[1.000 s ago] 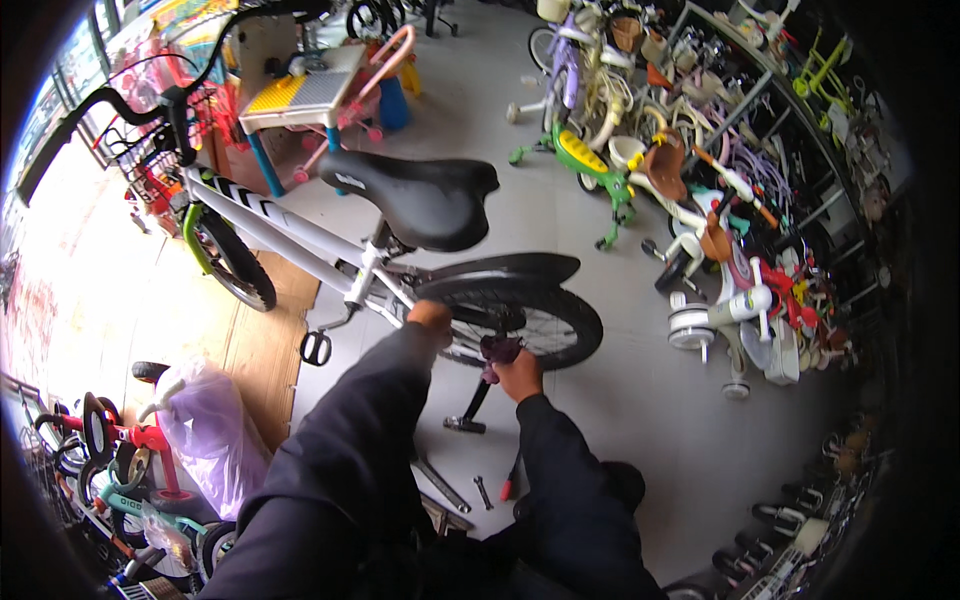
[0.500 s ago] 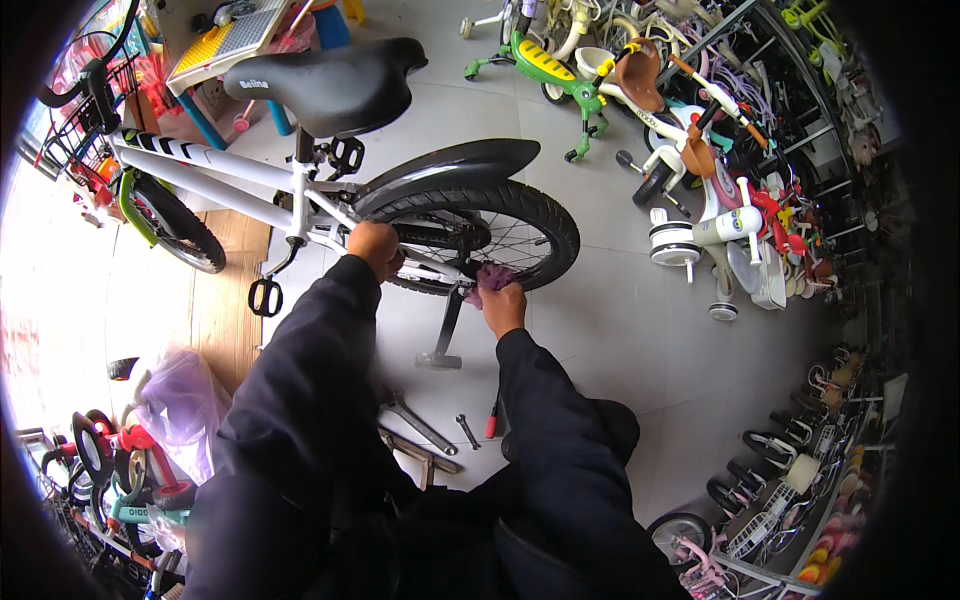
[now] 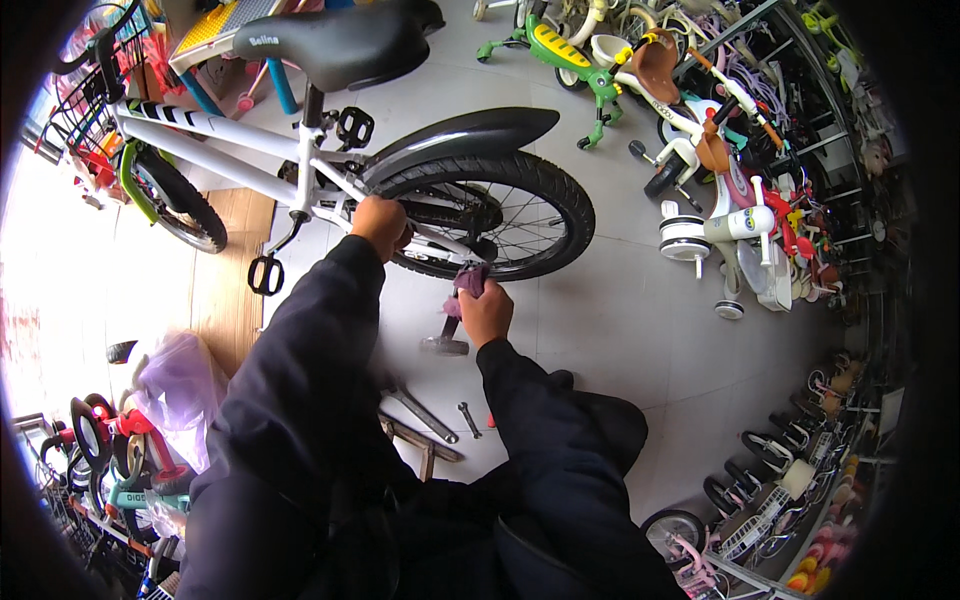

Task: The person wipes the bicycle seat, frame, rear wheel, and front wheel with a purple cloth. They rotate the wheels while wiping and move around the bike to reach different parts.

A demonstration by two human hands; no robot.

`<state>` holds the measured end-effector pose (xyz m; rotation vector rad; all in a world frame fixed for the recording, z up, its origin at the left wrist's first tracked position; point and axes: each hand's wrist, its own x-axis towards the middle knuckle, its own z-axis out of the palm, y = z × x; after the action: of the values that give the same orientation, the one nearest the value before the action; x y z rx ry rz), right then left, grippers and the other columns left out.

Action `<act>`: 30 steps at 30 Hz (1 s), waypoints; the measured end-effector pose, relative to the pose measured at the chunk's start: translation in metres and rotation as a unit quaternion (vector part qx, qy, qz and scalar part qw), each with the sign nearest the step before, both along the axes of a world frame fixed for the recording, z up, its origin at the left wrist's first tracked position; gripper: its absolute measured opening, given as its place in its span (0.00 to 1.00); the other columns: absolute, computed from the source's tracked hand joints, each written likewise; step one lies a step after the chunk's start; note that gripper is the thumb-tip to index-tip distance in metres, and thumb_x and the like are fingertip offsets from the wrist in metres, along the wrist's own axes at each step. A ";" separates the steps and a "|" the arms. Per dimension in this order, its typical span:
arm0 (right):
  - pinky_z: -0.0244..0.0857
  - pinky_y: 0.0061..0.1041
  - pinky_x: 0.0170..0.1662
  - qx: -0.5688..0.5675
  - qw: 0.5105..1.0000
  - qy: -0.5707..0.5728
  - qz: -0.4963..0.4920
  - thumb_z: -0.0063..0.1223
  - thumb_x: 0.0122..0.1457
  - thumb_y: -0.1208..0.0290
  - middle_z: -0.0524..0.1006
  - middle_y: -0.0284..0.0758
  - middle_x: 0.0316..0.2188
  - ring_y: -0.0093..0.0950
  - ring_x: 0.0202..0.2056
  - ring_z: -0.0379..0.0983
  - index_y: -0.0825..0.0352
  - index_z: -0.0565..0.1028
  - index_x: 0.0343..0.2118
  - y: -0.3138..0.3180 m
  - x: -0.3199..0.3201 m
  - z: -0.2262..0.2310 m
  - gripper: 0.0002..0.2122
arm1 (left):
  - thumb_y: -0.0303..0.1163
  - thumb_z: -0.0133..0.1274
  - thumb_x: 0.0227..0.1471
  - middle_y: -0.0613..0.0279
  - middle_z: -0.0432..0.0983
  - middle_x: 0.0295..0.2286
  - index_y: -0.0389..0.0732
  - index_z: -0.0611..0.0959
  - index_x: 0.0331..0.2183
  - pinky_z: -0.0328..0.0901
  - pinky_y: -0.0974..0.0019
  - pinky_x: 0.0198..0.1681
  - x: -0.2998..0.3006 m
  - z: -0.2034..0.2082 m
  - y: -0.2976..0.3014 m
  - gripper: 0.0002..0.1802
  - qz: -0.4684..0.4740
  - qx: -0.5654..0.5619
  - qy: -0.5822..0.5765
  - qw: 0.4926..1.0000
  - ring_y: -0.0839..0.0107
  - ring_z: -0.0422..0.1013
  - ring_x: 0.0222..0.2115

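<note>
A white bicycle (image 3: 215, 125) with a black saddle (image 3: 340, 45) stands in front of me. My left hand (image 3: 380, 226) is closed round a frame tube beside the rear wheel (image 3: 578, 215). Bunched in my right hand (image 3: 488, 311) is a purple cloth (image 3: 471, 279), wrapped against the upper part of the kickstand (image 3: 445, 347). The kickstand's foot shows below the cloth. My fingers hide part of the kickstand and of the frame tube.
Spanners (image 3: 425, 412) and a wooden-topped stand (image 3: 428, 450) lie near my legs. Children's ride-on toys (image 3: 600, 85) crowd the right side, with small bikes (image 3: 765, 450) lower down. A purple plastic bag (image 3: 180, 390) sits at left by cardboard (image 3: 235, 290).
My right hand and the cloth have moved from the rear axle area down the kickstand. My left hand still grips the frame. The bicycle appears slightly higher in view.
</note>
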<state>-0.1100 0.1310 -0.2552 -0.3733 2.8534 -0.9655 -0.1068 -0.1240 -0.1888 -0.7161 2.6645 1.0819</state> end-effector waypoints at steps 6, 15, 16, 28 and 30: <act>0.71 0.40 0.48 0.031 0.986 0.003 0.164 0.64 0.48 0.74 0.75 0.41 0.40 0.44 0.45 0.74 0.63 0.78 0.38 0.030 0.042 -0.024 0.12 | 0.27 0.61 0.33 0.49 0.81 0.21 0.44 0.88 0.18 0.73 0.57 0.29 -0.008 -0.017 -0.004 0.03 0.100 0.060 0.038 0.992 0.51 0.80 0.26; 0.72 0.42 0.44 -0.080 0.996 -0.014 0.024 0.60 0.54 0.69 0.79 0.43 0.31 0.45 0.37 0.78 0.67 0.80 0.30 0.005 0.013 -0.002 0.07 | 0.28 0.62 0.28 0.50 0.81 0.21 0.46 0.88 0.18 0.72 0.58 0.28 -0.001 0.004 -0.002 0.05 -0.109 -0.221 -0.019 0.969 0.51 0.80 0.25; 0.72 0.42 0.45 -0.124 0.989 0.055 0.061 0.61 0.53 0.70 0.79 0.41 0.33 0.44 0.39 0.77 0.66 0.80 0.30 0.003 0.010 -0.001 0.06 | 0.28 0.61 0.26 0.50 0.81 0.20 0.46 0.88 0.17 0.72 0.58 0.28 0.000 0.008 0.000 0.05 -0.100 -0.207 -0.016 0.973 0.51 0.80 0.24; 0.73 0.44 0.44 0.083 0.972 -0.198 0.094 0.64 0.46 0.61 0.80 0.48 0.30 0.48 0.38 0.80 0.67 0.84 0.29 0.018 0.033 -0.028 0.14 | 0.26 0.57 0.30 0.50 0.77 0.16 0.43 0.84 0.13 0.70 0.57 0.23 -0.019 -0.077 -0.019 0.03 0.235 0.269 0.058 0.932 0.53 0.78 0.21; 0.72 0.45 0.41 0.048 0.994 -0.084 0.041 0.61 0.46 0.60 0.79 0.50 0.26 0.50 0.34 0.78 0.71 0.80 0.24 0.016 0.018 -0.025 0.15 | 0.25 0.56 0.33 0.50 0.76 0.16 0.41 0.84 0.13 0.69 0.57 0.21 -0.023 -0.108 -0.027 0.05 0.187 0.253 0.068 0.947 0.54 0.77 0.19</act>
<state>-0.0917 0.1466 -0.2806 -0.3792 2.6979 -0.8013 -0.1298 -0.1509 -0.2969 -1.0825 2.2294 1.8770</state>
